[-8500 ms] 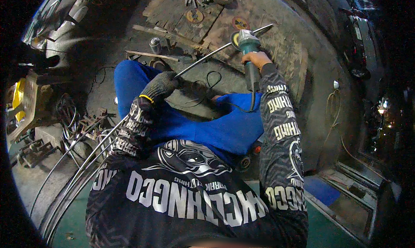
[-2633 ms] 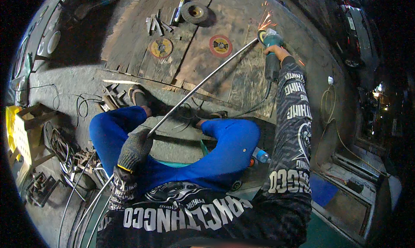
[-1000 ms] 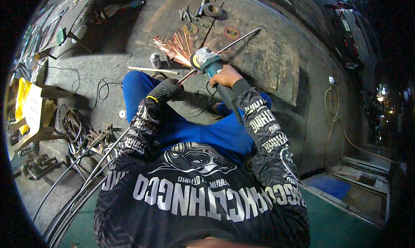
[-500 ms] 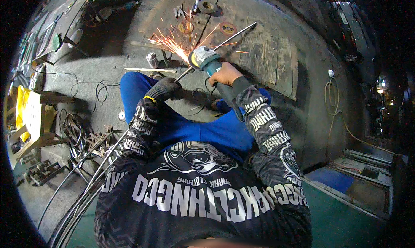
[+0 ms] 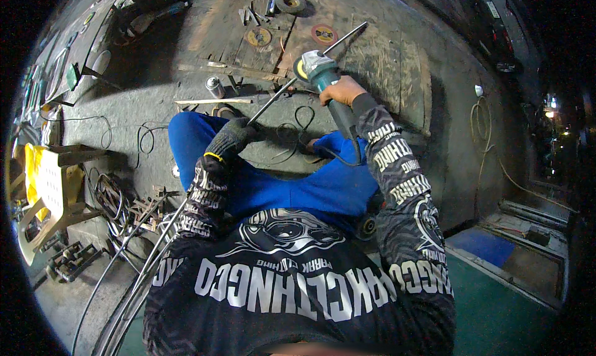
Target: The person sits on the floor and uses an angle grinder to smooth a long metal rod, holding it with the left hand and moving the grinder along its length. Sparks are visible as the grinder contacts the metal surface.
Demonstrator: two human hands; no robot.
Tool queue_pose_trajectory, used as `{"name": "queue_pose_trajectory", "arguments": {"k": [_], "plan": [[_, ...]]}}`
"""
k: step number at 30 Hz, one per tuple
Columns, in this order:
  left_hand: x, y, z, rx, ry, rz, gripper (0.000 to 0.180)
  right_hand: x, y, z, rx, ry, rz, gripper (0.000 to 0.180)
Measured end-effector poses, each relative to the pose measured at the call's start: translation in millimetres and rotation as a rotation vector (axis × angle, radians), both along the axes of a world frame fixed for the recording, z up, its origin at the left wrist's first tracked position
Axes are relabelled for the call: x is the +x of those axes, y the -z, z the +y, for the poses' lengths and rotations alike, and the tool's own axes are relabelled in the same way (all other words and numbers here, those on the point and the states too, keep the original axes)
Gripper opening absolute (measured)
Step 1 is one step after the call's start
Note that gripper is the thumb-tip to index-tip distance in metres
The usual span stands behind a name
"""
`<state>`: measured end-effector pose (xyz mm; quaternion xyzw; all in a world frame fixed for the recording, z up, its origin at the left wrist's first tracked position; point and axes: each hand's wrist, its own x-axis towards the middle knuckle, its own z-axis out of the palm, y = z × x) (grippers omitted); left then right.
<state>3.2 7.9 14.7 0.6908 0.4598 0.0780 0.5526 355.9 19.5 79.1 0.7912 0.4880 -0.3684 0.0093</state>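
Observation:
My left hand (image 5: 231,137), in a dark grey knit glove with a yellow cuff edge, is closed round a long thin metal rod (image 5: 272,101). The rod slants up to the right, its far end over the wooden boards. Bare and wrapped round the teal and black body of an angle grinder (image 5: 323,76), my right hand (image 5: 343,91) keeps the tool over the rod. The grinder's yellowish disc (image 5: 300,69) is beside the rod; whether they touch I cannot tell. No sparks show. A black cord hangs from the grinder's rear end.
On the wooden boards (image 5: 397,76) lie two round discs (image 5: 258,37) (image 5: 324,34), a thick ring (image 5: 290,4) and small metal pieces. A spray can (image 5: 214,86) stands by a thin wooden strip (image 5: 214,101). A plastic chair (image 5: 56,191) and long rods (image 5: 146,263) are at left.
The sparks that flew from the disc have stopped. My right hand has moved the grinder up and to the right along the rod. My left hand still grips the rod.

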Motion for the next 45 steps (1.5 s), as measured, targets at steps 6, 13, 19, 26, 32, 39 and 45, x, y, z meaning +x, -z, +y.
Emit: {"name": "queue_pose_trajectory", "arguments": {"k": [6, 13, 19, 26, 32, 39, 45], "plan": [[0.5, -25.6, -0.7, 0.094, 0.027, -0.040, 0.036, 40.3, -3.3, 23.0, 0.033, -0.249, -0.078, 0.035], [7.5, -35.1, 7.9, -0.093, 0.000, 0.198, 0.041, 87.3, 2.8, 54.8, 0.035, -0.505, -0.144, 0.022], [9.8, -38.5, 7.6, -0.034, -0.040, 0.089, 0.039, 137.6, 3.0, 86.8, 0.046, -0.712, -0.204, 0.020], [5.9, -57.8, 1.4, -0.225, -0.106, 0.109, 0.036, 180.5, -17.7, 114.7, -0.063, -0.629, -0.169, 0.024], [4.5, -46.8, 3.6, -0.161, -0.127, 0.139, 0.035, 231.9, -5.9, 145.2, -0.020, -0.317, -0.056, 0.022], [6.3, -56.1, 6.0, -0.168, -0.084, 0.268, 0.034, 303.0, 16.3, 185.4, 0.003, -0.343, 0.051, 0.025], [12.7, -65.9, 11.5, -0.170, -0.092, 0.306, 0.032, 306.4, 14.1, 201.6, -0.016, -0.071, 0.076, 0.029]]}}
